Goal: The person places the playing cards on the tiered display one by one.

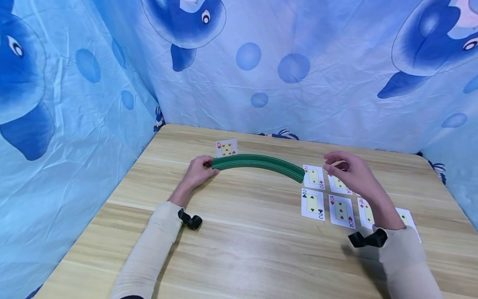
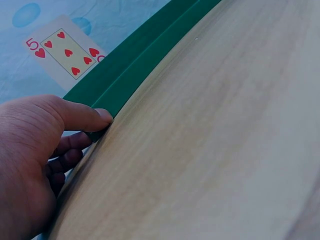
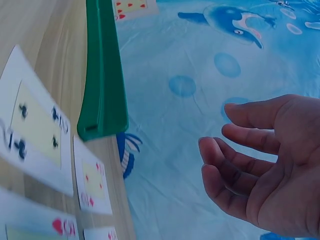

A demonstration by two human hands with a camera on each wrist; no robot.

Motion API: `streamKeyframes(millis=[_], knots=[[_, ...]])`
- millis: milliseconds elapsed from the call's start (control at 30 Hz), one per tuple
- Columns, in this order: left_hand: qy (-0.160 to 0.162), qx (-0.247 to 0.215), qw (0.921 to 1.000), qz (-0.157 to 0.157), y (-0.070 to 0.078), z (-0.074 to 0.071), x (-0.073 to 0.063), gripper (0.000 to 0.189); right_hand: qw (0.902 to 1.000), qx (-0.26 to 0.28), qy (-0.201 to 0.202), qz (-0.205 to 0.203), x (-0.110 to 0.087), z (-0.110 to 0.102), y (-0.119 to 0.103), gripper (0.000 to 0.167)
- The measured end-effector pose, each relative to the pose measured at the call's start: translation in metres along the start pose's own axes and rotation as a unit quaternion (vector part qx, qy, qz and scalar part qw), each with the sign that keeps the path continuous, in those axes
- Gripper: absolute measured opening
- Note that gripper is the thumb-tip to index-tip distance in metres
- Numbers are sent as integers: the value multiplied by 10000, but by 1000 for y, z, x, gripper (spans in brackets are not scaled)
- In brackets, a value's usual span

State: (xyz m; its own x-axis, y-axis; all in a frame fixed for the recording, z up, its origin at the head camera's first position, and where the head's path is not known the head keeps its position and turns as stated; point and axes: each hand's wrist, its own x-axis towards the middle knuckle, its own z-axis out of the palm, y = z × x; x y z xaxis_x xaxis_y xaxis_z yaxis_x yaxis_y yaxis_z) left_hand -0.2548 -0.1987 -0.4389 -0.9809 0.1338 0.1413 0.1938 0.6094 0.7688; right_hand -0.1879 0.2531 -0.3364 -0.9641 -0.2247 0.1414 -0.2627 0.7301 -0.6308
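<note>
My left hand (image 1: 199, 171) pinches the left end of a green curved card holder (image 1: 261, 161), with the thumb on its front edge in the left wrist view. A five of hearts (image 1: 226, 148) stands upright at the holder's left part, its lower edge hidden by the green strip. Relaxed and slightly bent, the fingers of my right hand (image 1: 352, 172) hold nothing, above the cards on the right. Near the holder's right end lies a two of diamonds (image 1: 313, 177), with a partly covered card (image 1: 339, 185) beside it.
Closer to me lie a two of clubs (image 1: 313, 204), a three of hearts (image 1: 341, 211), a four of diamonds (image 1: 367, 213) and a black-suited card (image 1: 407, 218) partly behind my right wrist. A blue curtain (image 1: 261, 95) hangs behind the wooden table (image 1: 239, 241).
</note>
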Motion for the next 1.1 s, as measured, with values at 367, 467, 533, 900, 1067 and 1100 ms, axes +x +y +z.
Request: streamKeyframes(millis=[367,467,533,900,1067,1100], knots=[[-31,-62,10000,-31,0,2,0,31,9993,-327,94,147,-21,-12,20,41],[-14,-51,10000,-58,1,1,0,31,9990,-377,144,165,-26,-15,25,38],[-1,-45,10000,-70,1,1,0,31,9988,-416,182,207,-28,-16,29,38],[-25,-80,9999,-58,2,1,0,32,9959,-632,189,627,-45,-26,57,41],[-34,-84,10000,35,2,0,0,33,9947,-690,172,740,-51,-30,69,42],[-42,-78,10000,28,2,-1,0,33,9945,-697,173,767,-53,-30,71,42]])
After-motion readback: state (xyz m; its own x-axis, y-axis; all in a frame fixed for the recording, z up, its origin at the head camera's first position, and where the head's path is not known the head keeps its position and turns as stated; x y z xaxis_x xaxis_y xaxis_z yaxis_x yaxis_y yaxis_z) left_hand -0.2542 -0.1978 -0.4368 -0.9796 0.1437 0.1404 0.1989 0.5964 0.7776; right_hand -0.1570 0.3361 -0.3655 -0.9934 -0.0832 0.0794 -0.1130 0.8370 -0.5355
